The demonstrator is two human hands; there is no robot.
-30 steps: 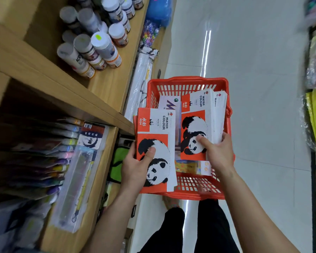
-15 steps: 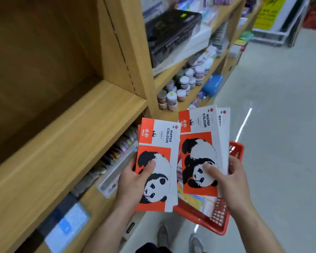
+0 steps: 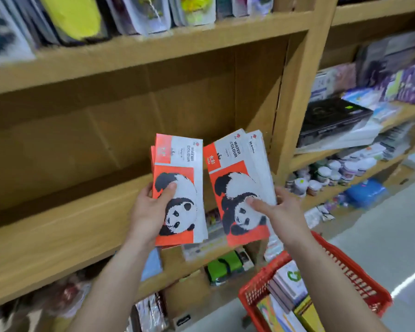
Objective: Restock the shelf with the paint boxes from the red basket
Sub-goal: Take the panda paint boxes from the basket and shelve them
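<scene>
The left hand (image 3: 151,212) grasps a small stack of panda-print paint boxes (image 3: 179,188), thumb on the cover, fingers clenched behind. The right hand (image 3: 279,209) grasps a second stack (image 3: 240,185) the same way. Both stacks are held side by side before the bare wooden shelf (image 3: 65,224). The red basket (image 3: 359,281) sits lower right.

Packets (image 3: 82,17) along the top edge are cut off and smeared past reading. The red basket (image 3: 359,271) gets clipped at the bottom edge, small print on the paint boxes (image 3: 240,188) can't be made out, and lower-left stuff is blurred.
</scene>
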